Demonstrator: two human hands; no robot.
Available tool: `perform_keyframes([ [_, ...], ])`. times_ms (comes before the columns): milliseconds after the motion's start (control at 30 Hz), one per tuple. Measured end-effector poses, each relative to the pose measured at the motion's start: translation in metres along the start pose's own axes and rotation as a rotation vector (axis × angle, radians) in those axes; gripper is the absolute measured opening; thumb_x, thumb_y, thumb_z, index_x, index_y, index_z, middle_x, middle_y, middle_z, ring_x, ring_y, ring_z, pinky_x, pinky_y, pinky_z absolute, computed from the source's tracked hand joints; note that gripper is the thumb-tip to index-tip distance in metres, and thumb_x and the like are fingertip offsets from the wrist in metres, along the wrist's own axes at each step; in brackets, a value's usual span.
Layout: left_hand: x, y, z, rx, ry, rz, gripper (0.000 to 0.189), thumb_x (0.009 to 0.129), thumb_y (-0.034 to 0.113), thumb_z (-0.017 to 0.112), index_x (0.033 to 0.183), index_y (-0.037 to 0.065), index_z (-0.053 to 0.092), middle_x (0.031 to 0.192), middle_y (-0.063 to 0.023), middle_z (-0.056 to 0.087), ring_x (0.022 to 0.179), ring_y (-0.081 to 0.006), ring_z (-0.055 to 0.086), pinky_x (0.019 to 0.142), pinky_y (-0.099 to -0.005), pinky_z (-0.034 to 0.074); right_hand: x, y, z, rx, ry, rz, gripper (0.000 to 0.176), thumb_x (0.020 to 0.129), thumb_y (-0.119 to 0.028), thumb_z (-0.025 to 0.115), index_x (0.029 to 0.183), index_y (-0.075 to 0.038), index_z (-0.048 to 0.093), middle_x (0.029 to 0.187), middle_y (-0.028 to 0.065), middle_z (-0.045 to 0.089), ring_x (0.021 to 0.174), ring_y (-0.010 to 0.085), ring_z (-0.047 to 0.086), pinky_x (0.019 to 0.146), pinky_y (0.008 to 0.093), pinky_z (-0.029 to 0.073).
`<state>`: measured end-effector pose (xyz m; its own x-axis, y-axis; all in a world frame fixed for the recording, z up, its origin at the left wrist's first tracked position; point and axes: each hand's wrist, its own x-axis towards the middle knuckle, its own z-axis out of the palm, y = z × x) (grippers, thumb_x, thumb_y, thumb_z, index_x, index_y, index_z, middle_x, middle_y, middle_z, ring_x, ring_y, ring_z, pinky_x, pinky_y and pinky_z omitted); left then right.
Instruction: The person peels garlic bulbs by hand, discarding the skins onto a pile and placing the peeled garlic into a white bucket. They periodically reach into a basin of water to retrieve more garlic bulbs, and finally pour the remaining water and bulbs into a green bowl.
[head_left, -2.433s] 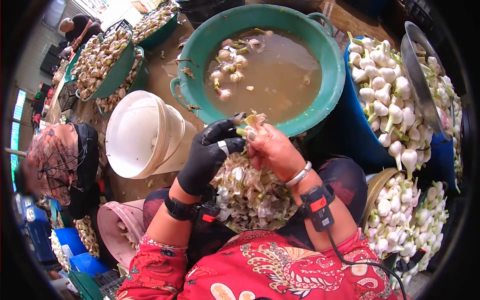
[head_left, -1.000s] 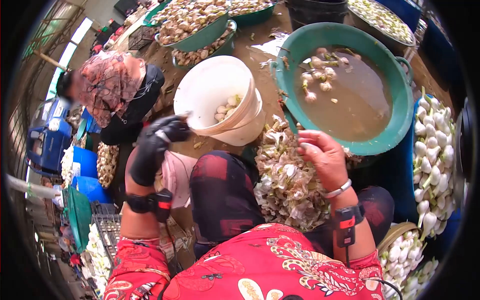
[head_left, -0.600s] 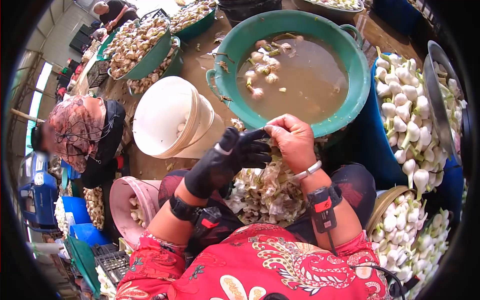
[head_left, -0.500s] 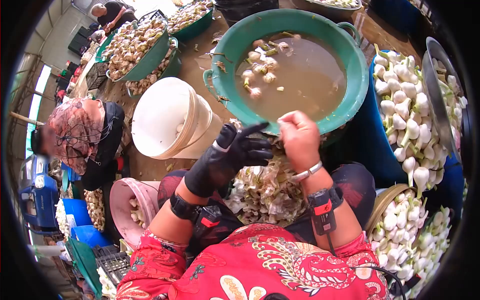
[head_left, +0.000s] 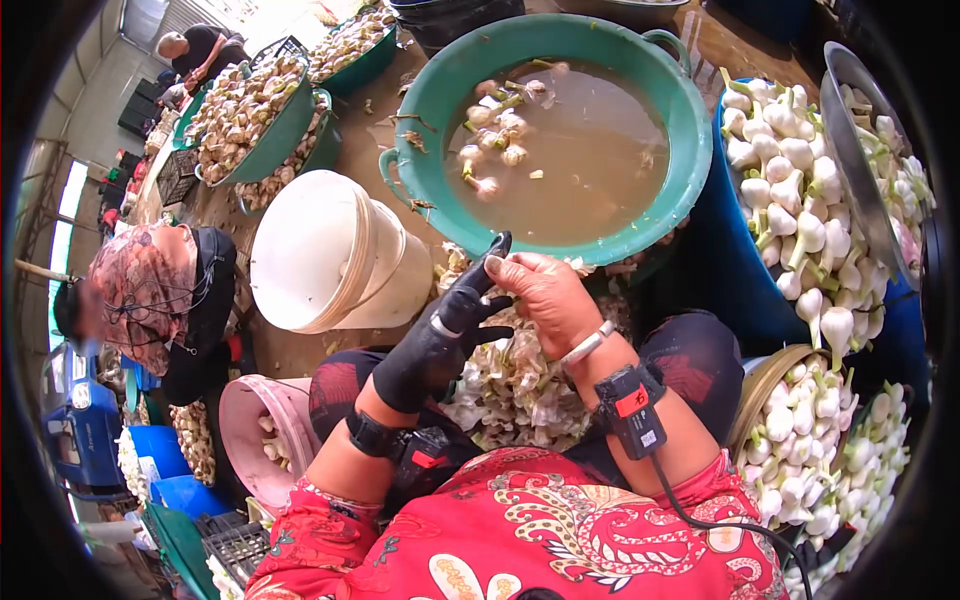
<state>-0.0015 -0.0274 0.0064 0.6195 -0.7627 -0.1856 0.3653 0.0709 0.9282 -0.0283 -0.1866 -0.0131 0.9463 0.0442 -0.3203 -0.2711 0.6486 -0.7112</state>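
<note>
My left hand, in a black glove, has its fingers apart, with the index finger pointing up and nothing visible held. The bare fingertips of my right hand pinch at that gloved finger; whether anything small is between them cannot be made out. Both hands are just in front of a green basin of murky water, where several garlic bulbs float at the left. Beneath the hands lies a heap of garlic skins.
A white bucket and a pink bucket stand at the left. Peeled garlic fills a blue barrel and a tan-rimmed bucket at the right. Co-workers are at the left; green tubs hold unpeeled garlic.
My right hand has moved left and down to meet the gloved index finger, which now points upward. The hands were apart before. The whole view has shifted slightly.
</note>
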Motion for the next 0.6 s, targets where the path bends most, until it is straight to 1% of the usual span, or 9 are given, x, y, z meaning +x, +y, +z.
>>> perform_keyframes([
  [33, 0.0, 0.002, 0.005, 0.065, -0.017, -0.022, 0.087, 0.087, 0.056, 0.055, 0.151, 0.018, 0.01, 0.149, -0.0048, 0.026, 0.128, -0.0236, 0.038, 0.099, -0.042, 0.039, -0.003, 0.0, 0.003, -0.045, -0.002, -0.021, 0.015, 0.091, -0.018, 0.062, 0.09, -0.003, 0.066, 0.081, -0.0041, 0.062, 0.07, 0.0034, 0.05, 0.062, 0.0191, 0.04],
  [133, 0.004, 0.007, 0.015, 0.079, 0.036, -0.095, 0.088, 0.088, 0.052, 0.056, 0.151, 0.019, 0.004, 0.147, -0.0053, 0.028, 0.126, -0.0219, 0.038, 0.096, -0.0403, 0.043, 0.008, 0.018, -0.009, -0.383, 0.034, -0.18, 0.017, 0.092, -0.018, 0.06, 0.088, -0.002, 0.065, 0.077, -0.0038, 0.061, 0.066, 0.0036, 0.049, 0.06, 0.0204, 0.041],
  [200, 0.006, 0.006, 0.017, 0.08, 0.059, -0.08, 0.089, 0.089, 0.046, 0.058, 0.151, 0.019, 0.0, 0.145, -0.0084, 0.031, 0.126, -0.0204, 0.038, 0.091, -0.0384, 0.046, 0.007, 0.02, -0.008, -0.397, 0.007, -0.193, 0.016, 0.092, -0.017, 0.059, 0.087, -0.002, 0.064, 0.077, -0.0036, 0.06, 0.066, 0.0037, 0.049, 0.061, 0.0208, 0.041],
  [333, 0.012, -0.002, 0.006, 0.061, 0.052, -0.079, 0.091, 0.086, 0.042, 0.063, 0.151, 0.017, 0.004, 0.142, -0.015, 0.034, 0.127, -0.0253, 0.039, 0.101, -0.0414, 0.038, 0.005, 0.018, -0.013, -0.466, -0.06, -0.205, 0.014, 0.092, -0.011, 0.055, 0.087, 0.0, 0.062, 0.078, -0.0027, 0.059, 0.071, 0.0033, 0.051, 0.064, 0.0219, 0.044],
  [400, 0.016, 0.002, 0.0, 0.182, 0.07, -0.054, 0.093, 0.084, 0.045, 0.065, 0.151, 0.015, 0.007, 0.14, -0.0172, 0.039, 0.126, -0.029, 0.043, 0.104, -0.0407, 0.035, 0.003, 0.006, -0.017, -0.782, 0.136, -0.397, 0.013, 0.091, -0.01, 0.055, 0.092, 0.001, 0.063, 0.081, -0.0022, 0.06, 0.073, 0.003, 0.051, 0.065, 0.0219, 0.044],
  [467, 0.017, 0.016, -0.007, 0.971, 0.095, -0.005, 0.094, 0.076, 0.034, 0.073, 0.15, 0.022, 0.018, 0.149, -0.0278, 0.019, 0.138, -0.0432, 0.018, 0.111, -0.048, 0.019, 0.007, -0.011, -0.033, -0.654, 0.311, -0.37, 0.012, 0.083, -0.01, 0.06, 0.091, -0.001, 0.064, 0.081, 0.0098, 0.068, 0.075, 0.0136, 0.063, 0.069, 0.0279, 0.05],
  [500, 0.018, 0.013, -0.016, 1.146, 0.116, 0.042, 0.096, 0.069, 0.033, 0.077, 0.148, 0.025, 0.024, 0.15, -0.0318, 0.011, 0.136, -0.0513, 0.013, 0.109, -0.0515, 0.021, 0.008, -0.019, -0.035, -0.624, 0.337, -0.37, 0.013, 0.081, -0.009, 0.061, 0.092, -0.003, 0.066, 0.081, 0.011, 0.067, 0.073, 0.0186, 0.064, 0.067, 0.0296, 0.05],
  [533, 0.017, 0.012, -0.015, 1.144, 0.121, 0.041, 0.096, 0.069, 0.033, 0.077, 0.148, 0.025, 0.024, 0.15, -0.0318, 0.011, 0.136, -0.0513, 0.013, 0.109, -0.0515, 0.021, 0.005, -0.02, -0.031, -0.626, 0.334, -0.369, 0.013, 0.081, -0.009, 0.061, 0.092, -0.003, 0.066, 0.081, 0.011, 0.067, 0.073, 0.0186, 0.064, 0.067, 0.0296, 0.05],
  [600, 0.017, 0.01, -0.011, 1.769, 0.154, -0.093, 0.095, 0.066, 0.032, 0.078, 0.147, 0.028, 0.027, 0.15, -0.0313, 0.006, 0.136, -0.051, 0.012, 0.107, -0.0549, 0.022, -0.002, -0.016, -0.015, -0.875, 0.175, -0.644, 0.014, 0.08, -0.01, 0.063, 0.092, -0.004, 0.066, 0.082, 0.0118, 0.065, 0.076, 0.0237, 0.063, 0.069, 0.0329, 0.051],
])
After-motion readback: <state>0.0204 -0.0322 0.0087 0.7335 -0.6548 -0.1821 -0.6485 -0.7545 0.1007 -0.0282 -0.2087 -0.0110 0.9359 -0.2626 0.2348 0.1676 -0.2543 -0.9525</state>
